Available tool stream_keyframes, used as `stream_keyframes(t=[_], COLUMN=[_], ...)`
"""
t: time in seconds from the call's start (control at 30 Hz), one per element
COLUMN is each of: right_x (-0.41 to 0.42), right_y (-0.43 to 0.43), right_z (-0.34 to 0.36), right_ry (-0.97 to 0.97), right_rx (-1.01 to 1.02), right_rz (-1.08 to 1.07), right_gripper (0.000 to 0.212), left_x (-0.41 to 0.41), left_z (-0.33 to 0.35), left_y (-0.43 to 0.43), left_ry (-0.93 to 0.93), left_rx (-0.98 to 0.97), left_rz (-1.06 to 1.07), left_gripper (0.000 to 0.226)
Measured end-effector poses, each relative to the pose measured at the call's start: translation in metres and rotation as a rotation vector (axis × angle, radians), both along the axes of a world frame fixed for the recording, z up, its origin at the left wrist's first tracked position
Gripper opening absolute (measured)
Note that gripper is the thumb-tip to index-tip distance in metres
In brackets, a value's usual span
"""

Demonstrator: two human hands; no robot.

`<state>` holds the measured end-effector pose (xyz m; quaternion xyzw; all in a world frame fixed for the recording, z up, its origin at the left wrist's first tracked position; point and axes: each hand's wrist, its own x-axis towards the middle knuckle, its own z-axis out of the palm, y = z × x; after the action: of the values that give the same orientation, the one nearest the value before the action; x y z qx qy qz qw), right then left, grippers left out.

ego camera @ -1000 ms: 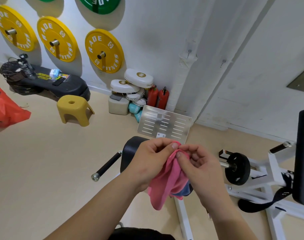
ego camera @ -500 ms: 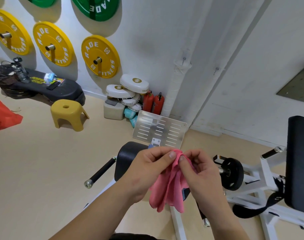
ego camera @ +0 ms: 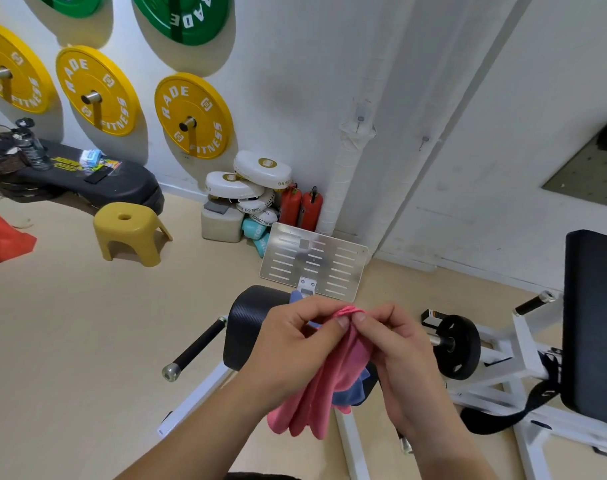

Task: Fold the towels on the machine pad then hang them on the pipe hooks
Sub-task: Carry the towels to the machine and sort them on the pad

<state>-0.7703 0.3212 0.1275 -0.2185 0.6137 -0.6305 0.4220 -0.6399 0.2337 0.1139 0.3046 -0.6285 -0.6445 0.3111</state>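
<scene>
Both thumbs have now met at the top of the pink towel (ego camera: 333,375), left hand (ego camera: 295,344) and right hand (ego camera: 395,344) pinching its bunched edge above the machine pad (ego camera: 250,323), a blue towel (ego camera: 350,393) behind, so hanging looks next.

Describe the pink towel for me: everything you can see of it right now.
The pink towel is soft, thin cloth, plain pink with no print visible. It is bunched, not flat or folded: its top is gathered into a small wad pinched between the fingertips of the left hand and right hand, and the rest hangs down in loose folds. It is held up in front of the black machine pad. A blue towel shows just behind its lower part.
</scene>
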Motion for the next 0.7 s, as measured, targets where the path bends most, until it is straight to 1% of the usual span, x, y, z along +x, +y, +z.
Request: stream_keyframes(t=[0.07, 0.2, 0.27, 0.3, 0.37, 0.4, 0.43, 0.5, 0.57, 0.7], right_x=[-0.006, -0.016, -0.016, -0.015, -0.013, -0.012, -0.012, -0.010, -0.009, -0.009], right_y=[0.004, 0.009, 0.012, 0.013, 0.016, 0.016, 0.015, 0.012, 0.011, 0.012], right_z=[0.001, 0.003, 0.006, 0.008, 0.012, 0.013, 0.012, 0.010, 0.008, 0.006], right_ry=[0.008, 0.258, 0.390, 0.421, 0.409, 0.402, 0.419, 0.454, 0.423, 0.452], right_rx=[0.005, 0.097, 0.134, 0.138, 0.102, 0.088, 0.085, 0.094, 0.089, 0.090], right_rz=[0.038, 0.135, 0.164, 0.184, 0.228, 0.229, 0.211, 0.150, 0.104, 0.098], right_gripper=[0.017, 0.016, 0.009, 0.017, 0.035, 0.038, 0.037, 0.027, 0.020, 0.014], left_x=[0.001, 0.004, 0.004, 0.004, 0.002, 0.001, 0.001, 0.000, 0.000, -0.002], left_z=[0.001, 0.001, 0.001, 0.001, 0.002, 0.002, 0.003, 0.003, 0.002, -0.008], left_y=[-0.004, -0.008, -0.005, -0.003, -0.001, -0.001, -0.001, -0.002, -0.002, -0.005], left_ry=[-0.026, -0.085, -0.095, -0.101, -0.108, -0.105, -0.098, -0.084, -0.080, -0.104], left_rx=[-0.008, -0.111, -0.160, -0.176, -0.200, -0.213, -0.227, -0.279, -0.314, -0.246], left_rz=[0.002, -0.043, -0.106, -0.135, -0.165, -0.164, -0.156, -0.134, -0.108, -0.063], left_gripper=[0.023, 0.024, 0.027, 0.028, 0.028, 0.028, 0.029, 0.036, 0.039, 0.035])
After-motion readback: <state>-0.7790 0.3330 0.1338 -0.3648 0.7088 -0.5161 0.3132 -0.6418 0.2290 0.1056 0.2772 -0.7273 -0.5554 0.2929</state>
